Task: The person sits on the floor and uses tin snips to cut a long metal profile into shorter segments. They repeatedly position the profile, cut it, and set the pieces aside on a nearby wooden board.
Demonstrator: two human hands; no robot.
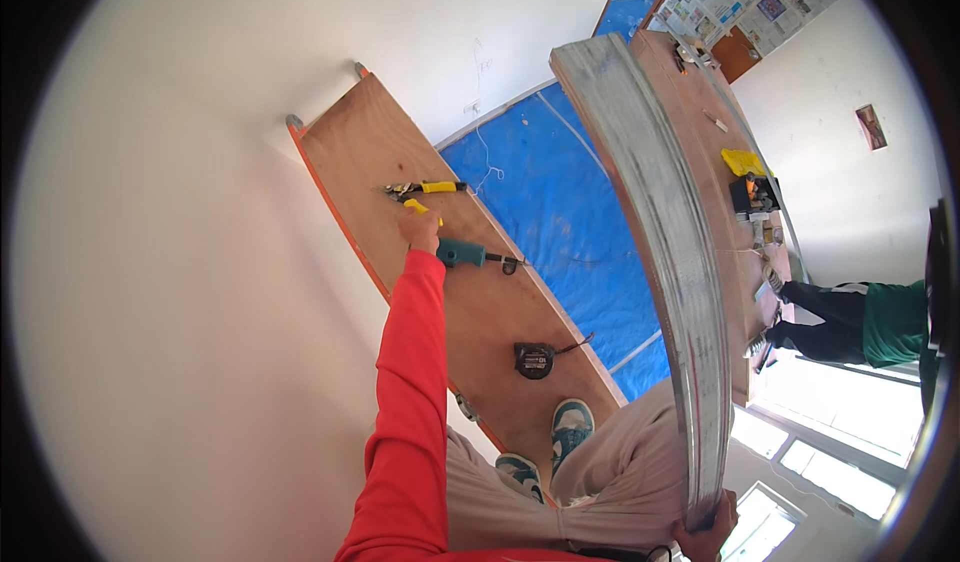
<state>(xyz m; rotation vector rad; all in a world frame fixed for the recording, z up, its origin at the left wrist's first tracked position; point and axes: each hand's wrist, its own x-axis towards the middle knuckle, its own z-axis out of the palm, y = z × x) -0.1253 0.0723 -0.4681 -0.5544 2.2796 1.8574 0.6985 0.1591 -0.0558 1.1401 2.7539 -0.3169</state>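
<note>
A white wall (200,292) runs along the left of a narrow wooden bench (490,307), with blue sheeting (575,232) covering the floor on its right. On the bench's farther half lie the yellow-handled snips (442,187), ahead of the body and right at the fingers of the left hand (418,228), by far the nearer of the two. Their cutting head faces left, the handles spread: one points right toward the bench edge, the other slants back beneath the fingers; whether these are closed around it, I cannot tell. The grips are bright yellow, the head dark metal. Well apart, at lower right, the right hand (708,534) is clamped on the near end of long, dull-grey metal profiles (660,202), which stretch away forward.
</note>
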